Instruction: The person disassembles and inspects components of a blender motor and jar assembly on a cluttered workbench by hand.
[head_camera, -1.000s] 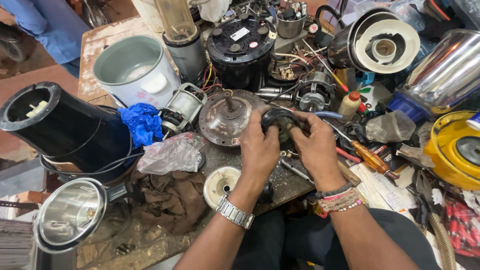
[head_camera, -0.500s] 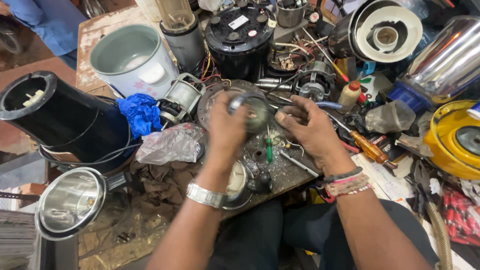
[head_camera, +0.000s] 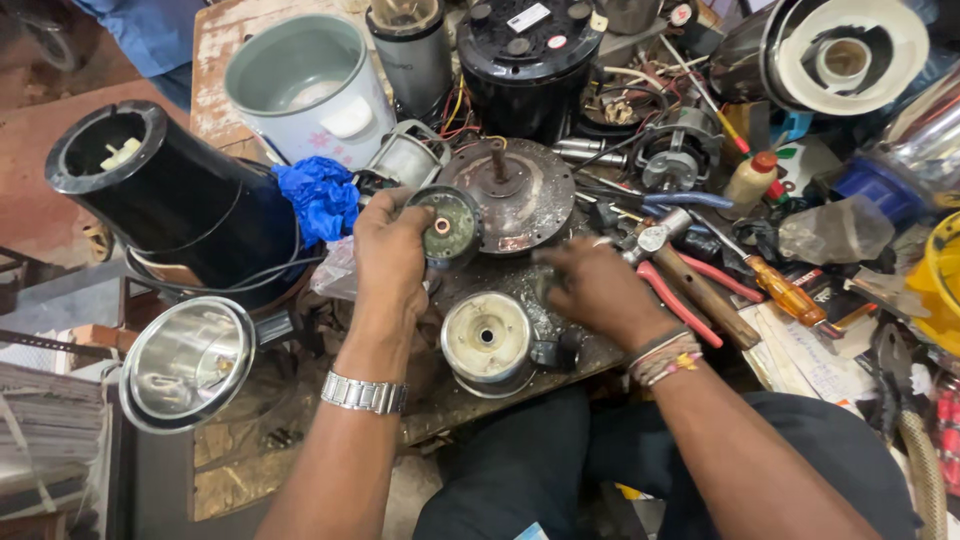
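Gripping a small round motor part (head_camera: 447, 226) by its rim, the left hand (head_camera: 392, 252) holds it tilted above the workbench (head_camera: 470, 400), just beside a rusty round plate with a centre shaft (head_camera: 510, 195). The right hand (head_camera: 598, 290) rests palm down on the bench near its front edge, fingers blurred, so whether it holds anything cannot be told. A cream round cap (head_camera: 487, 338) lies between the wrists, and a wooden-handled hammer (head_camera: 690, 275) lies right of the right hand.
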